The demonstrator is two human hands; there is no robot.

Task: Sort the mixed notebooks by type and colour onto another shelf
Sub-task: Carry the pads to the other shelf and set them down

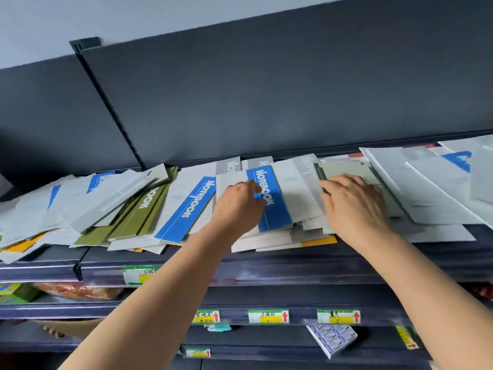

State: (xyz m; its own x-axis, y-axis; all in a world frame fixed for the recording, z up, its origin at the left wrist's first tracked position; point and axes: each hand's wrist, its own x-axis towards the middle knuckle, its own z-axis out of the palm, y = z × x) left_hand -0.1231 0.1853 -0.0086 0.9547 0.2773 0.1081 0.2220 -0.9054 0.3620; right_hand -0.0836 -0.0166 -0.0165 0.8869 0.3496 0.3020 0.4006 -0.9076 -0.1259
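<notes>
Left hand has curled fingers pinching the blue-band notebook, so I'd slide it out while the right hand, fingers flat and spread, pins the grey-green notebook.

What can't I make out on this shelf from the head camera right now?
All in the head view.
Left hand: its back hides the fingertips, so its hold on the blue notebook is unclear.
Right hand: motion blur; grip or mere rest on the grey-green notebook unclear.
Lower notebooks in the pile: covered by those on top.
Price tags: writing too small.
Rightmost notebooks: cut by the frame edge.
</notes>
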